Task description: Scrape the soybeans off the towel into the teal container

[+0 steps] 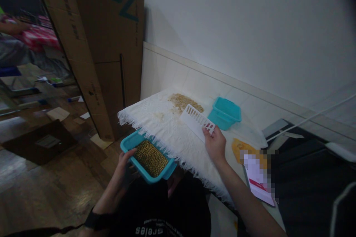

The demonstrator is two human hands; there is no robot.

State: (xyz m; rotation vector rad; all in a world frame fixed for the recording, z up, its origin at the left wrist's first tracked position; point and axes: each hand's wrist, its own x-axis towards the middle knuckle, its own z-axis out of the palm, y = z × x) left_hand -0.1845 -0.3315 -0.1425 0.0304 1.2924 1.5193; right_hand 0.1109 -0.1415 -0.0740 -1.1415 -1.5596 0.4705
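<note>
My left hand (124, 163) grips the near-left corner of a teal tray (132, 141) filled with small tan beans (151, 158), holding it just below the fringed edge of a white cloth (162, 126). My right hand (214, 143) is closed on a white slotted plastic scraper (196, 120) that rests on the cloth. Beyond the scraper, a loose patch of beans (183, 102) lies on the cloth's far side.
A second teal tray (225, 113) stands tilted at the back near the wall. A tall cardboard box (104, 44) rises on the left. A yellow packet (241, 147) and a paper sheet (258, 181) lie to the right. Wooden floor with clutter spreads left.
</note>
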